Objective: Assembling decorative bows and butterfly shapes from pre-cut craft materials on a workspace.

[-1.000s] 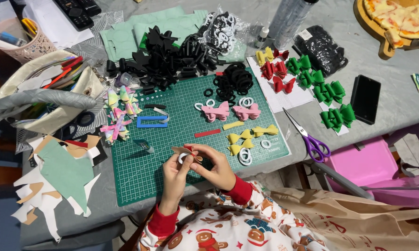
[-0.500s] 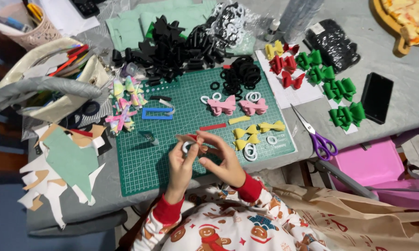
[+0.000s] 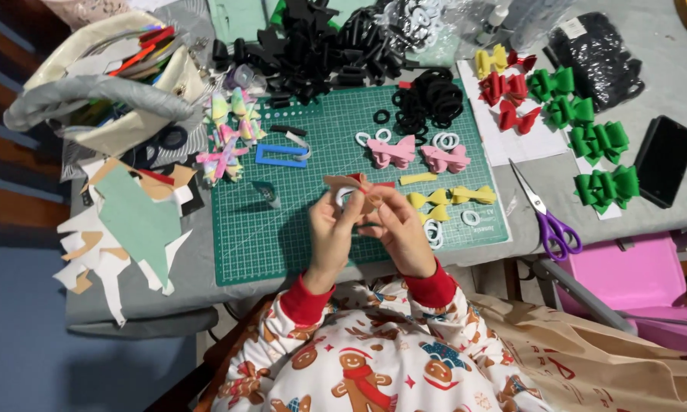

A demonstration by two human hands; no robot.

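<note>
Head view: both hands' fingers pinched a white ring [image 3: 345, 197] and tan strip [image 3: 342, 183]; steady tension would have kept the wrap neat.

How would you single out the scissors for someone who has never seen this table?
Start at the green cutting mat in the middle of the grey table. Just past the mat's right edge lie the scissors, blades pointing away from the person. Their purple handles set them apart from the green bows beside them.

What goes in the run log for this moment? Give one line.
left hand: holds white ring | right hand: pinches tan-red bow piece | below: green cutting mat | nearby: yellow bows
</note>
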